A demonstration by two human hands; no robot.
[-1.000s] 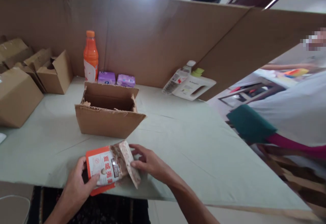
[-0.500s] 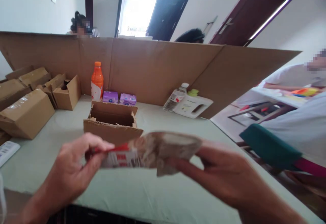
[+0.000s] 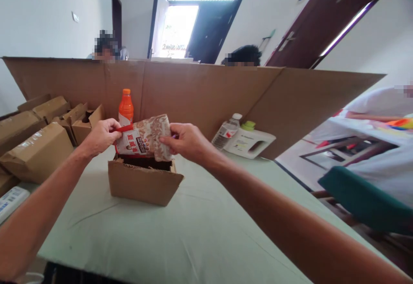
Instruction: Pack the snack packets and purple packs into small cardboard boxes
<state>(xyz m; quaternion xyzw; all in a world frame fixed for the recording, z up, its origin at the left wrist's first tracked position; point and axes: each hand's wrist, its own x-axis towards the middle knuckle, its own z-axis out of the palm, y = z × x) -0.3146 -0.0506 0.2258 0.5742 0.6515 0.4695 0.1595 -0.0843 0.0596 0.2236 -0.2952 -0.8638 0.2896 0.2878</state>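
Near edge: pale green tabletop [image 3: 193,241], both bare forearms reaching out over it. At the far left edge lies a flat white item w/ a printed label [image 3: 11,200].

Directly below the fingers sits an open cardboard box [image 3: 142,187], flaps up, front rim torn. Its inside is dark, contents can't be made out.

Left hand [image 3: 100,137] & right hand [image 3: 189,143] hold a snack pouch [image 3: 143,140] btw them, over the box opening. Can't tell if its lower edge touches the box. Left fingers [image 3: 112,125] are closed on the red top edge. Right fingers [image 3: 165,139] are closed on the crumpled brown-patterned end. Pouch lies roughly level, printed face w/ red characters toward the camera.

Left of the left fingers, well apart: a stack of closed cardboard cartons [image 3: 35,150].

Just beyond the left fingers: an orange drink bottle [image 3: 125,108], upright. Beyond & right of the right fingers: a clear water bottle [image 3: 226,131] leaning on a white jug [image 3: 250,143] w/ green cap.

Behind all that stands a tall cardboard partition [image 3: 209,99]. Right of the right fingers, well apart: a teal chair back [image 3: 361,198].

Two people's heads show above the partition. At far right is a person in a white top [image 3: 377,101].
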